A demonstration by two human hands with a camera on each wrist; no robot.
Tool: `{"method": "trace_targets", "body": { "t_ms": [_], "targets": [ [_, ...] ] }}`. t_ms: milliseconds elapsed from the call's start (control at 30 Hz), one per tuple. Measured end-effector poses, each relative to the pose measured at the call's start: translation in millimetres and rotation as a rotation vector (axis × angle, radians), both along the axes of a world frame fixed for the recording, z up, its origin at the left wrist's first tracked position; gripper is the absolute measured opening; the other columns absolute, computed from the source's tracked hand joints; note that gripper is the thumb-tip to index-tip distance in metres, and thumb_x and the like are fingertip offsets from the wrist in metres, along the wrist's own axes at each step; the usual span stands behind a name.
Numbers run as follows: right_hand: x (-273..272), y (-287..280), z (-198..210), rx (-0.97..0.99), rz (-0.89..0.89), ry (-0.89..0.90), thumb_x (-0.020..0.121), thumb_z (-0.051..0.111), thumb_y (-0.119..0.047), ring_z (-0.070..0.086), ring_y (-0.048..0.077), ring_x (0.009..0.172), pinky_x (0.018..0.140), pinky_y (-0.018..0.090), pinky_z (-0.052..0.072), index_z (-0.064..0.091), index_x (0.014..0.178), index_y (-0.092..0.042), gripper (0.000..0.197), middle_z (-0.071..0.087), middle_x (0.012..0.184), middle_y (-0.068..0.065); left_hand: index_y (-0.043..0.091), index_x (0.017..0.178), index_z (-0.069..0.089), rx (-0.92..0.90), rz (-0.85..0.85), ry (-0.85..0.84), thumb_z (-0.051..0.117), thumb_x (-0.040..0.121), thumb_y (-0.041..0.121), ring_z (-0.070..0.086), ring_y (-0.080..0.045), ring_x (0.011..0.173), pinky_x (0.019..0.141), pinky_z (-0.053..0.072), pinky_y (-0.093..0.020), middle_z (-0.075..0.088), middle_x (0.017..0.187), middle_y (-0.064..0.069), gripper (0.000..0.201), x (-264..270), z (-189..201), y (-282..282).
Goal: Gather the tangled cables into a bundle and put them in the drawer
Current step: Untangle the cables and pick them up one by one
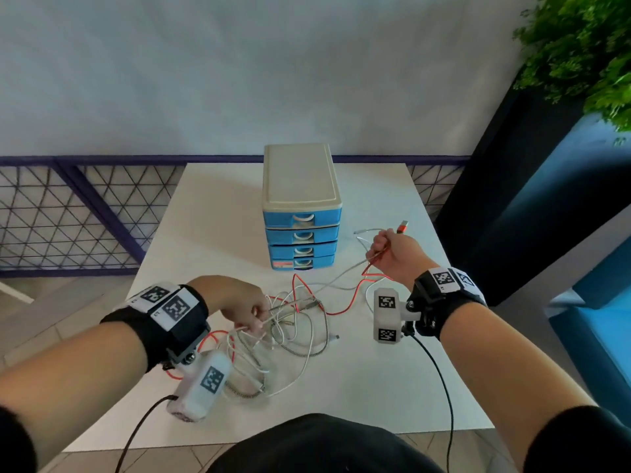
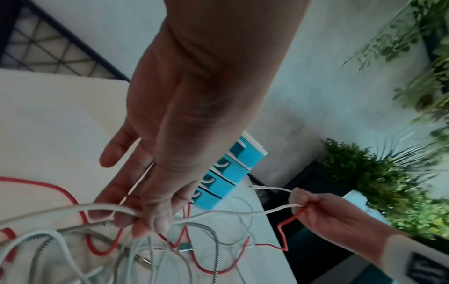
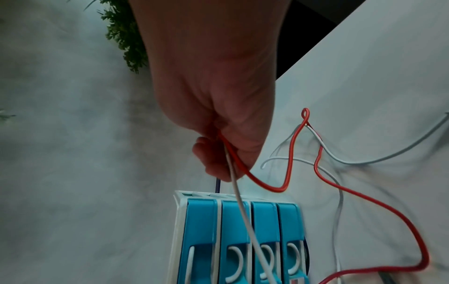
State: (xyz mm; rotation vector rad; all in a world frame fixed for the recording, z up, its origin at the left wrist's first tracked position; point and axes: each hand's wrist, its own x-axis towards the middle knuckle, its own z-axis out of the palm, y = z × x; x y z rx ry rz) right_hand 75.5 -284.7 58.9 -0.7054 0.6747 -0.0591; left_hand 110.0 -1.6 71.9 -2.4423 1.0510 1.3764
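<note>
Left hand (image 1: 244,307) pinches the cables (image 1: 293,331); right hand (image 1: 392,256) grips red and white strands, nearer the closed drawers (image 1: 302,245).

— Where does the head view sit?
— High, looking forward and down over the white table (image 1: 375,387).
— And the wrist views?
— Close along each hand. All three share the blue drawer unit (image 1: 302,233) (image 2: 226,176) (image 3: 240,240).

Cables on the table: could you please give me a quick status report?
Left hand pinches white cables in the tangle. Right hand grips red cable and white one, lifted. Drawer unit: all four drawers closed.
</note>
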Motion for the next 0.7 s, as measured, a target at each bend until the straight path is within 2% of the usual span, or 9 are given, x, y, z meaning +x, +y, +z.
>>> {"method": "trace_targets", "body": {
  "t_ms": [67,167,300,400,467,533,600,633,700],
  "targets": [
    [-3,2,4,-0.038,0.033,-0.034,0.104,0.029,-0.019,0.037,0.009,0.033,0.055,0.025,0.034,0.048,0.078,-0.01,0.034,0.044,0.05,-0.001,0.02,0.079,0.056,-0.03,0.037,-0.071,0.055,0.09,0.023,0.049,-0.009,0.061,0.063,0.037,-0.024,0.058,0.068,0.008,0.011,7,-4,5],
    [-4,1,13,-0.089,0.016,-0.059,0.103,0.033,-0.015,0.035,0.008,0.033,0.055,0.025,0.035,0.051,0.087,-0.009,0.024,0.045,0.062,-0.002,0.019,0.082,0.057,-0.012,0.074,-0.169,0.056,0.09,0.022,0.049,-0.016,0.063,0.063,0.038,-0.027,0.061,0.076,0.001,0.009,16,-8,4],
    [-9,-21,22,-0.124,-0.03,-0.076,0.105,0.029,-0.024,0.025,0.006,0.033,0.041,0.019,0.032,0.051,0.094,-0.011,0.027,0.037,0.053,-0.007,0.021,0.078,0.054,0.04,0.028,-0.342,0.056,0.088,0.019,0.048,-0.018,0.068,0.056,0.033,-0.024,0.057,0.081,0.003,0.011,23,-14,15],
    [-17,-33,25,-0.171,-0.009,-0.079,0.105,0.029,-0.024,0.024,0.006,0.035,0.038,0.017,0.026,0.051,0.091,-0.013,0.028,0.032,0.053,-0.007,0.023,0.073,0.05,-0.029,0.084,-0.429,0.055,0.089,0.017,0.046,-0.016,0.066,0.059,0.034,-0.024,0.052,0.072,0.008,0.017,28,-22,23],
    [-21,-37,26,-0.205,0.023,-0.082,0.104,0.031,-0.023,0.027,0.006,0.036,0.037,0.017,0.023,0.051,0.088,-0.015,0.027,0.036,0.052,-0.008,0.023,0.075,0.052,-0.082,0.105,-0.468,0.053,0.09,0.017,0.049,-0.016,0.07,0.064,0.037,-0.026,0.055,0.077,0.008,0.017,30,-27,18],
    [-26,-42,26,-0.246,0.052,-0.063,0.104,0.032,-0.02,0.029,0.006,0.037,0.035,0.016,0.02,0.05,0.087,-0.015,0.025,0.04,0.054,-0.008,0.023,0.082,0.057,-0.142,0.107,-0.448,0.048,0.091,0.018,0.055,-0.018,0.082,0.07,0.041,-0.029,0.059,0.089,0.005,0.013,31,-31,7],
    [-29,-43,28,-0.275,0.099,-0.028,0.102,0.032,-0.017,0.027,0.005,0.035,0.033,0.016,0.016,0.047,0.085,-0.015,0.022,0.038,0.051,-0.008,0.016,0.093,0.063,-0.261,0.125,-0.315,0.041,0.093,0.016,0.057,-0.019,0.088,0.076,0.045,-0.03,0.062,0.094,0.002,0.022,31,-33,-9],
    [-32,-44,29,-0.292,0.133,-0.001,0.1,0.033,-0.015,0.025,0.005,0.033,0.032,0.017,0.014,0.046,0.083,-0.015,0.021,0.035,0.048,-0.008,0.012,0.097,0.063,-0.335,0.142,-0.232,0.037,0.095,0.014,0.06,-0.018,0.086,0.076,0.046,-0.027,0.064,0.094,0.0,0.026,29,-35,-20],
    [-37,-38,29,-0.324,0.216,0.064,0.098,0.034,-0.015,0.022,0.004,0.032,0.031,0.016,0.011,0.045,0.08,-0.016,0.021,0.031,0.046,-0.009,0.01,0.101,0.062,-0.441,0.19,-0.102,0.035,0.097,0.014,0.067,-0.019,0.074,0.068,0.049,-0.021,0.069,0.087,-0.005,0.027,22,-34,-42]
  ]
}}
